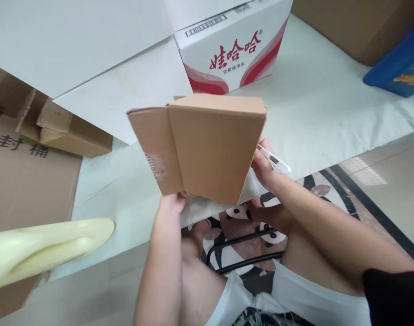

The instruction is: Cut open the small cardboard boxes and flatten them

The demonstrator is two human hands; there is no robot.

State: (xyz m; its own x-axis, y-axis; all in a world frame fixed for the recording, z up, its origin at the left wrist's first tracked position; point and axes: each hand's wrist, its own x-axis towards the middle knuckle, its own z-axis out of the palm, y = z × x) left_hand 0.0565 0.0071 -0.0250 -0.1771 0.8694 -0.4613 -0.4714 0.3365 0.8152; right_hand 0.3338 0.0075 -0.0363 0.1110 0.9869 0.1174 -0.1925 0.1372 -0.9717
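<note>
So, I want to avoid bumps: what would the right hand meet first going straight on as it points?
Most likely the held brown cardboard box, at its right edge; the right hand is close beside it, though whether they touch is unclear.

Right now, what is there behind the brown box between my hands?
Beyond the brown box, a white-and-red carton stands on the pale cloth. Whatever is directly behind the box is covered, so I cannot tell.

Bright, diffuse light with wide-angle stretch
The cardboard box [214,151] is palest on top; to its right, glare streaks the floor tiles [366,172]; to its lower left, a yellow object [54,244] looks stretched.
</note>
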